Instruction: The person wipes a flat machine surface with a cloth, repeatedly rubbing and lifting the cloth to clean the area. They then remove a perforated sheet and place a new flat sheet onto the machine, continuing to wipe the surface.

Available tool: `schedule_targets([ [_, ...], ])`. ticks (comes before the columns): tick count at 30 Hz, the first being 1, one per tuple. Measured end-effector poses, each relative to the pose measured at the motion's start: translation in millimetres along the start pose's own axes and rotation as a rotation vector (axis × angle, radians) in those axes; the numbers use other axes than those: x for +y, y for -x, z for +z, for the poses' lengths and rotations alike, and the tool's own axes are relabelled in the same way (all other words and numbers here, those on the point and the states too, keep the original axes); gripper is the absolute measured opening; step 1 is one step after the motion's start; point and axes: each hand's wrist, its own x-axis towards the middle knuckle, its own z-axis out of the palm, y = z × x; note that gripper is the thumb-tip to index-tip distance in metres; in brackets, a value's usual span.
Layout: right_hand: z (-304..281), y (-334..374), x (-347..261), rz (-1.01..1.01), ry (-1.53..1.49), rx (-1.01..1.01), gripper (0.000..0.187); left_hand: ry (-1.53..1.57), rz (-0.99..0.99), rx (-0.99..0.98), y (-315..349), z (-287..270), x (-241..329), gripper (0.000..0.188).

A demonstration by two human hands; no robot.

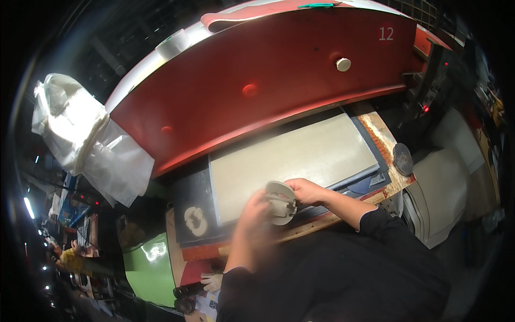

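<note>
Over the front edge of the work table, my right hand (pixel 307 192) pinches the right side of a round, flat grey-beige piece (pixel 281 210) with slots and notches cut in it. At its left side is my left hand (pixel 253 210), smeared by motion, so its grip is unclear. Just beyond my hands lies a wide pale beige sheet (pixel 289 161) on dark backing. To its left, a smaller beige cut-out (pixel 196 221) with an open middle rests on the dark board (pixel 182 198).
A red machine panel (pixel 257 80) curves across the back. Clear plastic bagging (pixel 115 155) hangs at left, above a green surface (pixel 150 268). A dark oval block (pixel 402 159) sits on the table's right end. Bent beige sheets (pixel 437 198) stand beyond it; a glove (pixel 213 282) lies below left.
</note>
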Motion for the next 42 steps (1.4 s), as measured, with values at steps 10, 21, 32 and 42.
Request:
schedule_targets([
  [10, -10.2, 6.6, -17.2, 0.05, -0.039, -0.214, 0.022, -0.717, 0.154, 0.253, 4.9, 45.9, 16.3, 0.019],
  [21, 18.6, 35.3, 2.6, 0.136, -0.643, 0.101, 0.029, -1.271, 0.866, 0.25, 11.6, 56.6, 40.2, 0.024],
  [32, 9.7, 52.4, -10.4, 0.086, -0.759, 0.662, 0.024, -1.094, 0.868, 0.279, 21.0, 93.5, 32.8, 0.014],
  [42, 13.6, 66.8, -3.6, 0.252, -1.374, 0.535, 0.037, -0.324, 0.231, 0.323, -25.5, 83.3, -12.7, 0.015],
])
